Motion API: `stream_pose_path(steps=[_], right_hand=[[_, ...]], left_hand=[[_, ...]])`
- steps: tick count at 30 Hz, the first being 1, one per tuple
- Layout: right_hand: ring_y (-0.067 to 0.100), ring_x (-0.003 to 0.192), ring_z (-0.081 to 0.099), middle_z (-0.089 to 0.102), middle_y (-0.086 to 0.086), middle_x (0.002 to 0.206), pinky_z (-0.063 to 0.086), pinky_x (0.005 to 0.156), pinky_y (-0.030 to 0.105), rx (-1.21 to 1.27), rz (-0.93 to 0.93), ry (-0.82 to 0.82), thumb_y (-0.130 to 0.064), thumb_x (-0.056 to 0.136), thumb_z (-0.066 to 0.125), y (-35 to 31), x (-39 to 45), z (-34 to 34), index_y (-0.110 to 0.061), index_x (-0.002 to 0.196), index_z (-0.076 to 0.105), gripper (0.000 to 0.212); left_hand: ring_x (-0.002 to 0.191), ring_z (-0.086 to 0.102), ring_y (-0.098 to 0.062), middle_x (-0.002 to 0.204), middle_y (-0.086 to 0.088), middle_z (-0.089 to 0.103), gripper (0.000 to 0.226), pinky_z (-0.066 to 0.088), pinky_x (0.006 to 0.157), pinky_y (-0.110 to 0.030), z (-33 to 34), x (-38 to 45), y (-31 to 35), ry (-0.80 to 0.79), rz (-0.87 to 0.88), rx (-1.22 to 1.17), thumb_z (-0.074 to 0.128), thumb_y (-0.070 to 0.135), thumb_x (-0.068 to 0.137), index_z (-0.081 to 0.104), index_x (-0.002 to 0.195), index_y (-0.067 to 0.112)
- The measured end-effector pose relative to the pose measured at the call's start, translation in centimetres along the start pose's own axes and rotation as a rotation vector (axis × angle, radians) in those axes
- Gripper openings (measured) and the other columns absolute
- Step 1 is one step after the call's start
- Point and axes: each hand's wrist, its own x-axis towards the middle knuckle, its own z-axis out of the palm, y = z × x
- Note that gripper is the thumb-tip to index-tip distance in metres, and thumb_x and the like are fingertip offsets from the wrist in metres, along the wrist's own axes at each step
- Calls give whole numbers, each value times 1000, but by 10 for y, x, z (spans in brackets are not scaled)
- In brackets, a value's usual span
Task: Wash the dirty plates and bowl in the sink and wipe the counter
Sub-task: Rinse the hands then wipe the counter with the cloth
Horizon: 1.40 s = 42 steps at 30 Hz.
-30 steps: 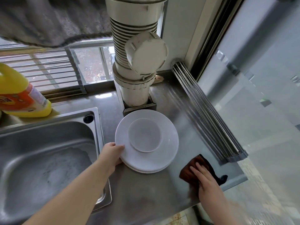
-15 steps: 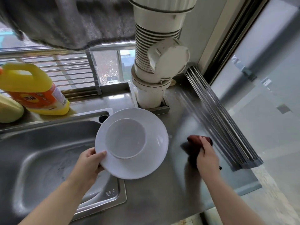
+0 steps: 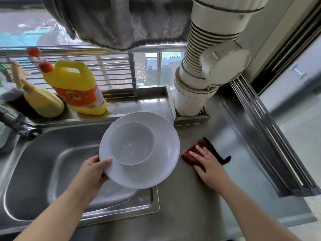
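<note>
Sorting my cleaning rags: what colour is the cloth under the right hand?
Reddish-brown cloth with a dark edge, seen in the head view.

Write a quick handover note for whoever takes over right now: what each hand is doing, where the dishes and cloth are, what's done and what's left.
Left hand: grips the rim of the plate, held over the sink's right edge, bowl sitting on it.
Right hand: flat, pressing the brown cloth onto the counter.
Done: dishes look clean and are off the counter.
Left: finish wiping the counter, then set the dishes back down.
Detergent bottle stands behind the sink.
</note>
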Motion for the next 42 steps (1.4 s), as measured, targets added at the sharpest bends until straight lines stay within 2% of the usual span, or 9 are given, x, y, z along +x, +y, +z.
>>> stream_pose_path(steps=[3,5,10,13,21,28,33,36,42], right_hand=[[23,147,0,-2,4,161,-1,118,32,-21,346,58,-34,98,42,10,30,-12,-31,149,25,53],[26,147,-3,-6,8,160,-2,118,35,-12,377,47,-29,101,35,-7,59,-7,-28,151,19,53],[26,146,16,23,-4,156,14,119,41,73,-143,-103,-17,95,46,-41,49,30,-23,144,41,50],[14,143,24,34,-13,149,16,117,30,84,-323,-139,-14,88,53,-26,-11,30,-26,133,56,46],[33,146,3,2,13,160,2,119,38,-82,398,64,-21,102,34,26,54,-19,-22,151,19,52],[16,147,5,11,-7,159,0,116,26,-101,-203,-140,-21,99,45,-27,42,10,-30,147,30,51],[26,147,3,5,5,161,2,119,37,-86,396,101,-25,102,36,81,24,-48,-28,151,20,52],[27,147,1,2,7,161,2,119,39,-73,527,159,-27,101,32,92,-1,-46,-30,151,19,51],[8,145,3,7,-17,153,-12,114,18,-55,144,136,-40,97,30,43,-113,10,-45,143,29,47]], left_hand=[[82,64,-27,93,-13,68,15,51,65,-35,0,-2,-3,-2,-6,5,49,-1,94,59,104,3],[82,64,-26,93,-13,68,15,52,66,-35,2,-3,-5,7,-6,7,48,-1,94,58,105,2],[83,64,-27,96,-15,67,16,52,66,-36,3,-7,-8,15,1,0,47,-2,94,57,107,0],[83,64,-27,96,-15,67,15,52,66,-36,3,-9,-11,23,-1,-26,47,-2,95,57,106,1],[83,63,-27,98,-16,65,20,52,68,-36,7,-6,-17,42,-7,-55,47,-2,94,55,113,-2],[85,62,-26,100,-14,65,23,49,68,-34,6,-4,-17,45,3,-65,49,-1,94,54,116,-1],[85,62,-28,96,-13,65,14,50,70,-37,36,-7,-21,-25,-9,-28,48,0,95,57,106,4],[80,61,-26,91,-13,65,14,53,68,-36,58,-7,-29,-66,-16,-12,47,-2,94,59,101,3],[70,64,-23,86,-14,68,17,55,50,-23,104,-5,-37,-177,-25,28,47,-5,93,61,101,-1]])
